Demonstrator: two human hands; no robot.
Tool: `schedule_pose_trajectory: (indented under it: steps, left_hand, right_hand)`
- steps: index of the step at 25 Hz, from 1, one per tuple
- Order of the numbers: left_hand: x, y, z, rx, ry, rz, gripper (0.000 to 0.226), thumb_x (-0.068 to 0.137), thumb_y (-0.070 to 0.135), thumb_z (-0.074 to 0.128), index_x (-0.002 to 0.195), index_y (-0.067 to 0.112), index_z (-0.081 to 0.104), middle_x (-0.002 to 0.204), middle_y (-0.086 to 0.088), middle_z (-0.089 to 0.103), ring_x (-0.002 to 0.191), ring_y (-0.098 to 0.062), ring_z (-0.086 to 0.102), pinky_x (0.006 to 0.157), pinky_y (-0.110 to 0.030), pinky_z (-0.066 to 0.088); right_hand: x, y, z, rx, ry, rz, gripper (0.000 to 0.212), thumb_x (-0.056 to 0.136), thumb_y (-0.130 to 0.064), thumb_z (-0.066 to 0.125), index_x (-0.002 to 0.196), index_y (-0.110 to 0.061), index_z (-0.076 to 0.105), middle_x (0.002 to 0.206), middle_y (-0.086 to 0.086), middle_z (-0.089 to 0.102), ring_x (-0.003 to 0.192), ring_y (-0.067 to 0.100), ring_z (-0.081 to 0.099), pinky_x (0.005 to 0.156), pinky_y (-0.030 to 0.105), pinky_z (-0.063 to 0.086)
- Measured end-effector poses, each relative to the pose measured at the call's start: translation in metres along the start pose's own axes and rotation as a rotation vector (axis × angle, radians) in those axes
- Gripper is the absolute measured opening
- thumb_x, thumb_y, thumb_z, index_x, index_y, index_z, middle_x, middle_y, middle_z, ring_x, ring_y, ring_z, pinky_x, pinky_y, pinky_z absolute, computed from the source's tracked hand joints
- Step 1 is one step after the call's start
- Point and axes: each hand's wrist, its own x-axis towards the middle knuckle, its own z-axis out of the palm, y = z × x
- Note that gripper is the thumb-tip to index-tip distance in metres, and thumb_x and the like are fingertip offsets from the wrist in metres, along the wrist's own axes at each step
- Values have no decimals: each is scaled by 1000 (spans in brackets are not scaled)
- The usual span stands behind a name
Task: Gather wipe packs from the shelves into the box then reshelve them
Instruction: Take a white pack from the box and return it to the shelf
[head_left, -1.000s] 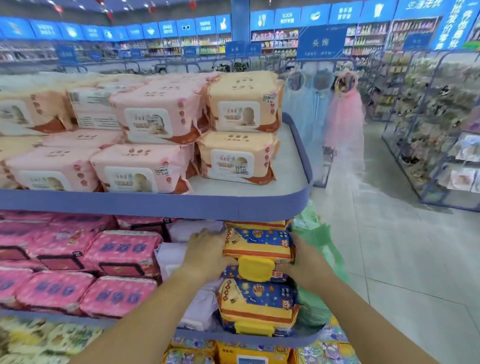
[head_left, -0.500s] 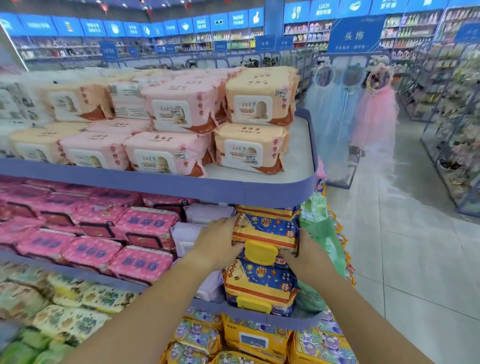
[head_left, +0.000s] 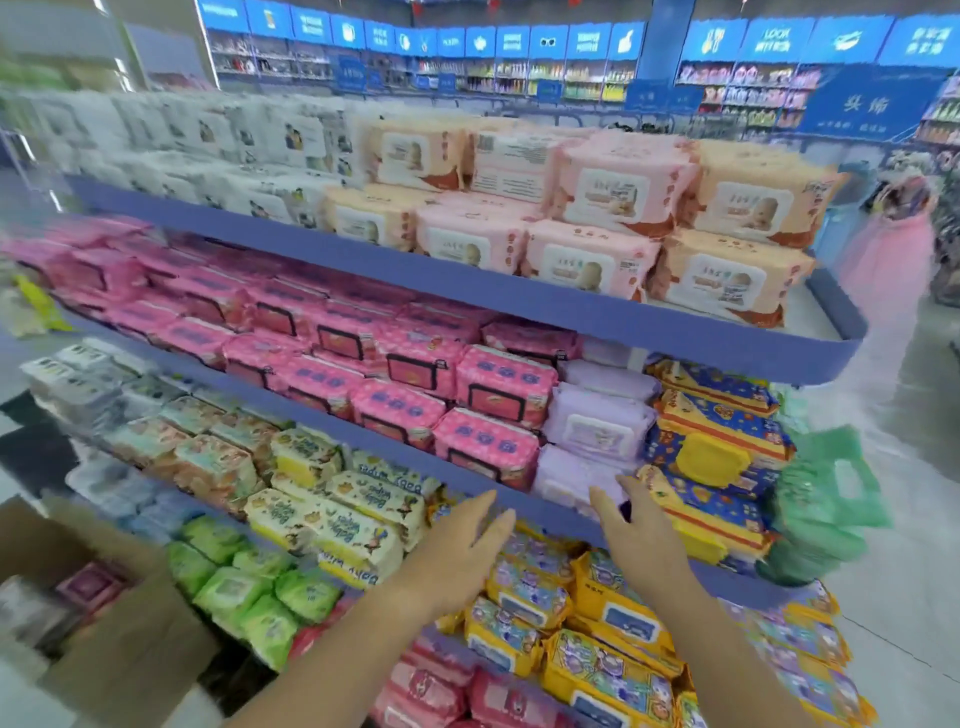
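Both of my hands hover empty in front of the shelves, fingers straight. My left hand (head_left: 460, 551) is in front of the edge of the middle shelf (head_left: 322, 415), over yellow packs. My right hand (head_left: 636, 525) is just left of the stack of blue-and-yellow wipe packs (head_left: 714, 457) at the right end of that shelf, near the lilac packs (head_left: 597, 426). A cardboard box (head_left: 104, 644) stands open at the lower left with a dark pink pack (head_left: 93, 587) inside.
The top shelf (head_left: 571, 306) holds pale pink and peach packs (head_left: 727, 275). Bright pink packs (head_left: 395, 364) fill the middle shelf. Green packs (head_left: 249, 597) and yellow packs (head_left: 597, 623) lie on lower shelves. A green plastic bag (head_left: 826, 499) hangs at the shelf's right end, beside the aisle floor.
Both hands have let go of the blue-and-yellow pack, which stays on its stack, and pulled back down and left. The view has swung left, bringing the box into sight.
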Motion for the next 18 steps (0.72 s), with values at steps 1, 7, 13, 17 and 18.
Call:
schedule_pose_trajectory:
  steps: [1,7,13,17,18]
  left_hand:
    - [-20,-27,-21,-25,32,-46,74,98,69,35,161,34,20,167,14,19,152,-10,25,124,-39,25]
    - [-153,-193,-175,-247,352,-318,68,100,67,34,156,28,36,157,13,36,147,-10,33,110,-21,23]
    - [-219,-332,-311,-348,622,-464,41,108,44,39,141,25,56,137,18,51,140,-7,41,106,-15,26]
    - [-230,-411,-404,-324,683,-584,23,109,38,36,114,45,58,123,25,53,125,0,45,96,-11,26]
    - [-230,-430,-429,-328,683,-624,24,109,39,36,121,41,57,125,23,51,127,0,43,100,-13,24]
  right_hand:
    - [-12,-17,32,22,-43,-11,77,94,-63,45,157,-21,28,163,0,27,147,24,31,116,46,33]
    - [-65,-126,256,30,-370,-62,62,99,-57,40,152,-23,37,157,-2,37,141,21,39,115,43,33]
    - [-75,-228,477,29,-658,-89,70,95,-66,38,154,-28,33,161,-6,30,146,18,33,117,43,30]
    - [-60,-286,637,-10,-785,-129,63,101,-58,35,153,-23,37,160,-4,33,145,18,33,116,38,28]
    - [-54,-302,672,-24,-811,-126,62,102,-57,35,152,-22,38,160,-4,34,145,18,34,114,37,28]
